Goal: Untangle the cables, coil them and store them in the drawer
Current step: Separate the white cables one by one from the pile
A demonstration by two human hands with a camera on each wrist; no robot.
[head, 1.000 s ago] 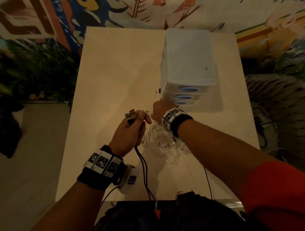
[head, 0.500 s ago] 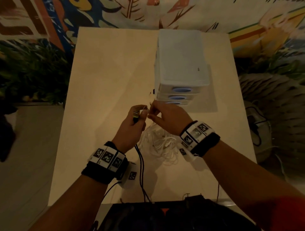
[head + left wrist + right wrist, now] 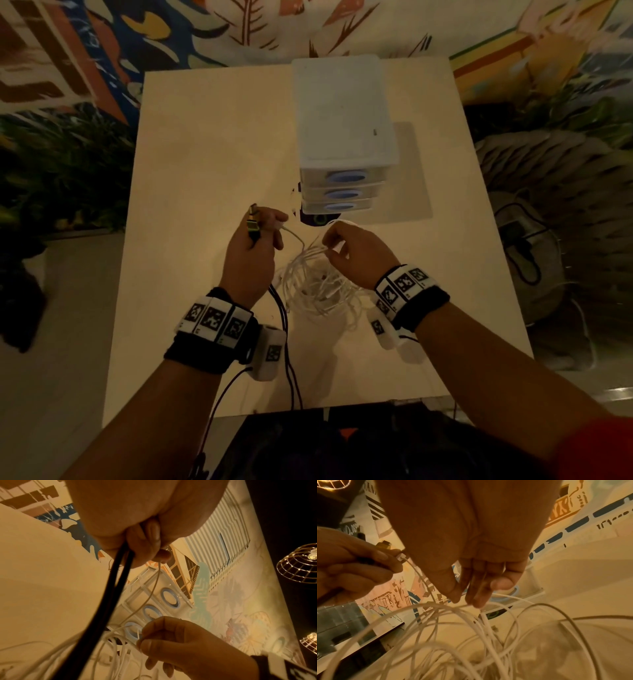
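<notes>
Left hand [image 3: 251, 255] grips black cable [image 3: 284, 329] and a white plug | right hand [image 3: 352, 253] pinches white tangle [image 3: 318, 287], near drawers [image 3: 342, 192] | advice: draw one strand out gently, keeping plug anchored.

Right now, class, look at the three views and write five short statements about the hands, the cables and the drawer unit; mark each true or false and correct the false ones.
1. The left hand grips black cables. True.
2. The right hand rests flat and open on the table. False: its fingertips pinch strands of the white cable tangle.
3. All three drawers of the drawer unit are closed. True.
4. The white cables are already coiled neatly. False: they lie in a loose tangle on the table.
5. The left hand also holds a white plug, whose cable runs to the tangle. True.
</notes>
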